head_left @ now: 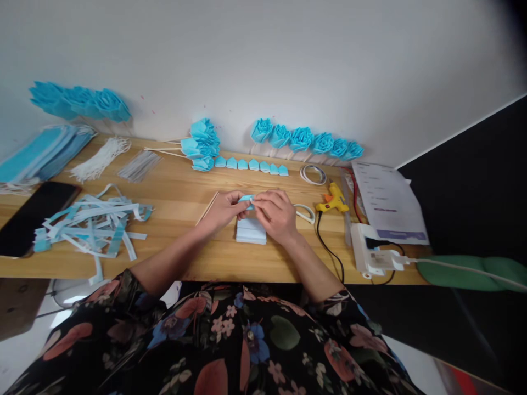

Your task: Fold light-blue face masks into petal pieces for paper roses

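My left hand [224, 209] and my right hand [276, 214] meet above the wooden table [185, 195], both pinching one small light-blue folded piece [247, 199]. Their fingers are closed on it. Just below the hands lies a stack of light-blue squares [251, 231]. A thin wooden stick [207, 208] lies to the left of my left hand. A row of several small folded blue pieces [252, 164] sits further back.
Blue paper flowers [307, 139] line the wall, and more flowers on sticks [201, 144] lie behind the hands. Blue strips [93, 219], a black phone [31, 215] and face masks [43, 151] are at left. At right are a yellow glue gun [334, 200], scissors [305, 213], a white power strip [370, 253] and a printed sheet [387, 203].
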Available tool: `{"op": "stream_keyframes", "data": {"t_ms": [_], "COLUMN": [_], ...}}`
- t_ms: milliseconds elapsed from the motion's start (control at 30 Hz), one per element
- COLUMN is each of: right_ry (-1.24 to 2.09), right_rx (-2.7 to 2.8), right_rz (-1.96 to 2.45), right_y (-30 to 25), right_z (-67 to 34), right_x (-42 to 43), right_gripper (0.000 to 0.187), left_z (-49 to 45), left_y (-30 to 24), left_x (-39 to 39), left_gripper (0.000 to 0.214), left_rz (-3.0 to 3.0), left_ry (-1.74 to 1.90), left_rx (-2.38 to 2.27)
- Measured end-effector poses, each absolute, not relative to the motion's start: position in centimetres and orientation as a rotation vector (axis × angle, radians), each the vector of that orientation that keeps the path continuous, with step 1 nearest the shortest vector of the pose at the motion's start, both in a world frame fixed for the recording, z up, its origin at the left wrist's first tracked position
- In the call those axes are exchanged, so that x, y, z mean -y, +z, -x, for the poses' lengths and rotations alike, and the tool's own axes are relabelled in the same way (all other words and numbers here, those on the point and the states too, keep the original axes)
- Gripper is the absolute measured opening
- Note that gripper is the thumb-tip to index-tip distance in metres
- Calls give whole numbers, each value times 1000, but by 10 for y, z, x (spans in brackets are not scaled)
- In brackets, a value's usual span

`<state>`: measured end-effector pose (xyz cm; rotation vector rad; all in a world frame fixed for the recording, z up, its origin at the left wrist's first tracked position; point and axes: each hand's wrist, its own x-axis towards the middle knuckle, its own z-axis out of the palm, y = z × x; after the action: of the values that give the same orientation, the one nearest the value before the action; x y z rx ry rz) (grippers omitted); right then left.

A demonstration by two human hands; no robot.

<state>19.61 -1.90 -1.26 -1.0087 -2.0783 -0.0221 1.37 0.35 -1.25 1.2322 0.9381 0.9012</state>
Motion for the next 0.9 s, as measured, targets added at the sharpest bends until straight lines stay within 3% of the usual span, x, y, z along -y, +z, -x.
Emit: {"op": "stream_keyframes", "data": {"t_ms": [900], "right_ry": [26], "right_rx": [2157], "right_rz": [1041], "right_y": [-10], "right_z": [-198], "right_x": [18], "right_gripper": [21], "left_z": [-14], "left_y": [-19], "left_x": [-6], "left_gripper": [26], "left_rz": [-1090], "left_ry": [909], "left_rx": [-883]}}
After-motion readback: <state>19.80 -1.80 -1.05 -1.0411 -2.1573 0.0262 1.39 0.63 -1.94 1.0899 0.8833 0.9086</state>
